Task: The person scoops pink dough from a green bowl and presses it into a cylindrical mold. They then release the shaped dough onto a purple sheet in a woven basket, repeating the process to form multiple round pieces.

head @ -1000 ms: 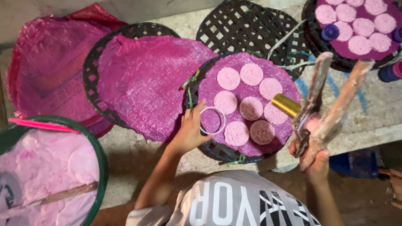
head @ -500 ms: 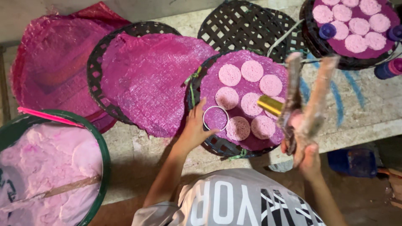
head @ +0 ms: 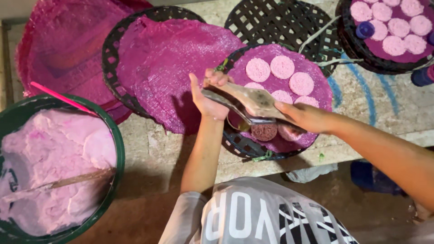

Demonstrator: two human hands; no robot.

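wooden scraper [head: 253, 100] clamped in the right hand [head: 307, 118] by its near end, blade crossing to the left hand [head: 208, 97], whose open palm braces the far tip. stiff, light, probably slick with wet paste; best held well back on the handle. just under the grip, soft pink discs [head: 282, 67] on a mesh-covered tray [head: 246, 147], easily dented. farther left, a basin [head: 118, 149] of pink dough.

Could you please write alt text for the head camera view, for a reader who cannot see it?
The right hand holds a wooden press tool against the open left hand, above a woven tray of pink discs. A green tub of pink paste sits at left.
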